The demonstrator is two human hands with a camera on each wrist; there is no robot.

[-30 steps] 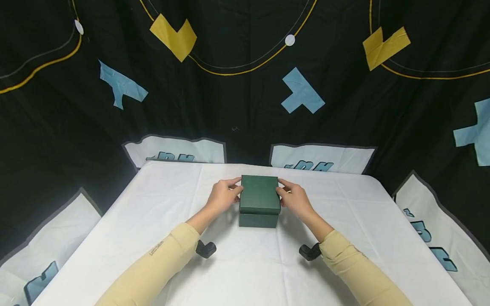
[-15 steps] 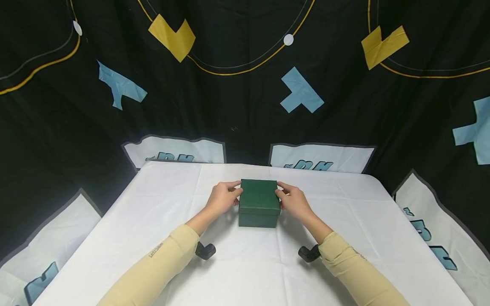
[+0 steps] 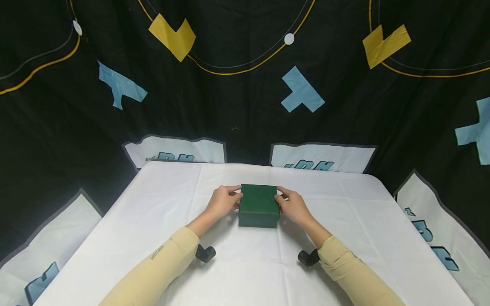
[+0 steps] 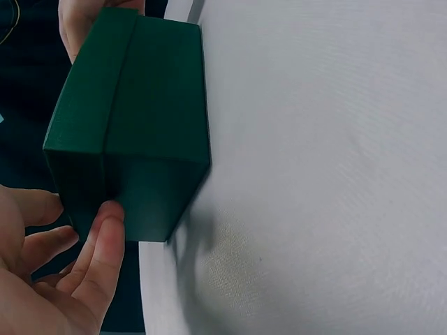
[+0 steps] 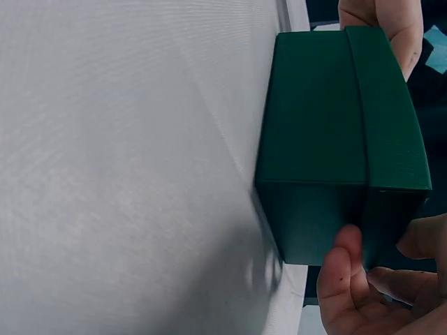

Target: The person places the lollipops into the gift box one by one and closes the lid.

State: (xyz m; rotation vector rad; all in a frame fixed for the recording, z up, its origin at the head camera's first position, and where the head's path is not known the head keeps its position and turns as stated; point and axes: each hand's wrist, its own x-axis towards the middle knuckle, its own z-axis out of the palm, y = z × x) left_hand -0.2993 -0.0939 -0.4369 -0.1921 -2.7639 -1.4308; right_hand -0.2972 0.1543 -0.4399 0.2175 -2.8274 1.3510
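A dark green box [image 3: 259, 220] stands on the white table, its lid [image 3: 259, 198] sitting over the top. In the left wrist view a seam separates the lid [image 4: 87, 91] from the box's lower part [image 4: 160, 91]. My left hand [image 3: 222, 200] holds the lid's left side between thumb and fingers; one fingertip [image 4: 110, 209] lies by the seam. On the opposite side my right hand [image 3: 294, 207] grips the lid likewise, with a fingertip [image 5: 348, 241] close to the seam in the right wrist view. The box's inside is hidden.
The white-covered table [image 3: 325, 191] reaches well beyond the box on all sides. Black wrist mounts [image 3: 205, 253] stick out beneath the sleeves. Behind hangs a black curtain [image 3: 245, 106] with yellow and blue shapes, and white printed panels [image 3: 323, 158] line the table's far edge.
Both hands have come down together with the lid. It stood higher, with more of the lower box showing, and now covers more of it. The box itself has stayed in place.
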